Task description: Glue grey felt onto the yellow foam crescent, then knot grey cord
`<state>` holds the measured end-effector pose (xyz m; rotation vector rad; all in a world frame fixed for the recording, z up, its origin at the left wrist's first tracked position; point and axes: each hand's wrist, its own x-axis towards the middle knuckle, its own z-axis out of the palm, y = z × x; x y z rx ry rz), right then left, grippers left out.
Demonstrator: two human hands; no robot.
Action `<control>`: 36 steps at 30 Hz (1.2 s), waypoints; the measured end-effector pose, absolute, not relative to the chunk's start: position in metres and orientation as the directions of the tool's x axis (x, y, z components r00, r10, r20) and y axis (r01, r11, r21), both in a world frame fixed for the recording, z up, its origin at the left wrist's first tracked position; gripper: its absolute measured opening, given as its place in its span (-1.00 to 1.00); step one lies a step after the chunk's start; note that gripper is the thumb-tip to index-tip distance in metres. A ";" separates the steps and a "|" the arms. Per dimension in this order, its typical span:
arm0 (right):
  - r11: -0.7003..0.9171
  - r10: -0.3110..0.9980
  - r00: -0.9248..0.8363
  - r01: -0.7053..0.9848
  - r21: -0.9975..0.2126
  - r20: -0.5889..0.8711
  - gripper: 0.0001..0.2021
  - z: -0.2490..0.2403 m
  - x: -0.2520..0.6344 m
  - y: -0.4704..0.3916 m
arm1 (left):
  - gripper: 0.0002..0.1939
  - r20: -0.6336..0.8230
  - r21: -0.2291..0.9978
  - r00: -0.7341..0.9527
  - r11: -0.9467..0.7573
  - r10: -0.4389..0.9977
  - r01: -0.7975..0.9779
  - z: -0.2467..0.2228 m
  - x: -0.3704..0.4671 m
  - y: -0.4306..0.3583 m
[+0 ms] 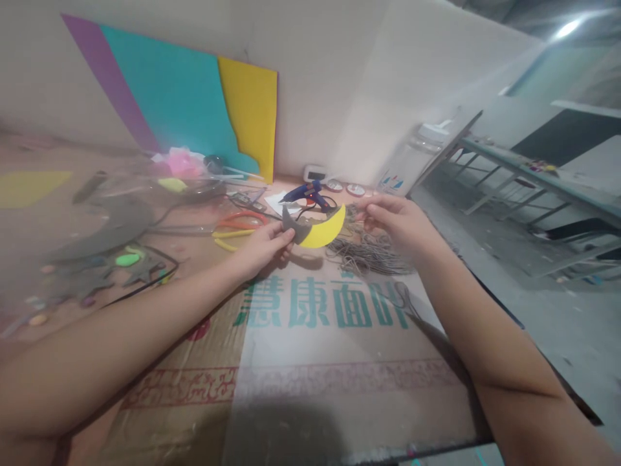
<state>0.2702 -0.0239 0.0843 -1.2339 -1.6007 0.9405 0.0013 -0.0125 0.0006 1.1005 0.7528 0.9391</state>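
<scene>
Grey cord (373,256) lies near the curled right hand (392,217), grip unclear; left hand (268,248) pinches a crescent (323,233).

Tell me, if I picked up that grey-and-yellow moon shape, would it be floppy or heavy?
The grey-and-yellow moon shape is probably light, since it looks thin and flat. It's likely a bit stiff: the left hand holds it at its grey end, and the yellow end sticks out without drooping. Its narrow tips might bend easily.
</scene>
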 end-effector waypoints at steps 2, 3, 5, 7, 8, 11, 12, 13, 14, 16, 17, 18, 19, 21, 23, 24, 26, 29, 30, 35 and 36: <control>0.232 0.967 -0.176 0.326 -0.917 0.182 -0.71 0.081 0.266 -0.026 | -0.66 -0.050 0.967 0.461 0.159 0.886 -0.201 0.001 0.000 -0.014; 0.239 0.962 -0.206 0.320 -0.917 0.179 -0.71 0.076 0.260 -0.028 | -0.64 -0.049 0.973 0.487 0.151 0.872 -0.173 0.001 0.000 -0.015; 0.256 0.951 -0.245 0.279 -0.926 0.189 -0.68 0.062 0.244 -0.033 | -0.62 -0.048 0.983 0.546 0.135 0.837 -0.122 0.001 -0.002 -0.016; 0.264 0.942 -0.265 0.213 -0.941 0.204 -0.65 0.046 0.227 -0.038 | -0.60 -0.042 0.989 0.594 0.118 0.804 -0.090 0.000 -0.003 -0.015; 0.255 0.940 -0.276 0.183 -0.949 0.199 -0.61 0.039 0.219 -0.042 | -0.60 -0.036 0.991 0.608 0.106 0.793 -0.079 0.000 -0.004 -0.015; 0.165 0.946 -0.304 0.140 -0.976 0.116 -0.50 0.023 0.206 -0.049 | -0.62 -0.019 0.998 0.623 0.053 0.782 -0.037 0.000 -0.005 -0.014; 0.142 0.948 -0.304 0.132 -0.981 0.096 -0.49 0.020 0.204 -0.050 | -0.64 -0.012 0.999 0.625 0.033 0.781 -0.023 0.000 -0.005 -0.014; 0.130 0.950 -0.300 0.124 -0.984 0.088 -0.49 0.017 0.204 -0.051 | -0.65 -0.002 1.000 0.626 0.012 0.780 -0.011 0.000 -0.005 -0.013; 0.123 0.953 -0.292 0.115 -0.986 0.085 -0.52 0.015 0.205 -0.050 | -0.65 0.006 1.000 0.627 -0.007 0.779 -0.001 0.000 -0.004 -0.013; 0.113 0.961 -0.263 0.104 -0.988 0.082 -0.64 0.012 0.208 -0.047 | -0.66 0.014 1.000 0.630 -0.028 0.776 0.013 0.000 -0.005 -0.013; 0.107 0.967 -0.244 0.111 -0.988 0.077 -0.70 0.010 0.209 -0.046 | -0.65 0.009 0.999 0.631 -0.029 0.776 0.020 0.000 -0.005 -0.013; 0.106 0.973 -0.219 0.124 -0.987 0.077 -0.75 0.010 0.210 -0.044 | -0.65 0.002 0.999 0.633 -0.024 0.774 0.027 0.000 -0.005 -0.012; 0.108 0.978 -0.192 0.145 -0.983 0.079 -0.77 0.009 0.210 -0.043 | -0.64 -0.007 0.999 0.635 -0.018 0.773 0.033 0.000 -0.005 -0.012; 0.127 0.985 -0.143 0.197 -0.972 0.100 -0.78 0.010 0.210 -0.042 | -0.63 -0.016 0.999 0.636 -0.011 0.772 0.037 0.000 -0.006 -0.012; 0.141 0.987 -0.116 0.249 -0.958 0.115 -0.82 0.012 0.209 -0.043 | -0.63 -0.021 0.999 0.636 0.000 0.772 0.033 0.000 -0.006 -0.013; 0.139 0.986 -0.125 0.278 -0.950 0.108 -0.84 0.013 0.209 -0.043 | -0.63 -0.023 1.000 0.633 0.010 0.774 0.024 0.000 -0.006 -0.013; 0.123 0.984 -0.166 0.333 -0.935 0.070 -0.91 0.013 0.209 -0.044 | -0.63 -0.028 0.999 0.620 0.037 0.784 -0.002 0.000 -0.005 -0.013; 0.101 0.977 -0.214 0.387 -0.917 0.017 -0.83 0.010 0.207 -0.045 | -0.62 -0.032 0.996 0.579 0.075 0.815 -0.051 0.000 -0.004 -0.013; 0.091 0.976 -0.218 0.391 -0.916 0.004 -0.82 0.009 0.206 -0.045 | -0.62 -0.031 0.994 0.561 0.084 0.827 -0.070 0.000 -0.003 -0.012; 0.122 0.962 -0.271 0.276 -0.953 0.045 -0.80 0.013 0.206 -0.049 | -0.59 -0.029 0.973 0.459 0.130 0.888 -0.191 -0.003 0.001 -0.011; 0.149 0.958 -0.276 0.235 -0.961 0.081 -0.72 0.014 0.206 -0.049 | -0.60 -0.034 0.968 0.444 0.140 0.895 -0.208 -0.003 0.002 -0.010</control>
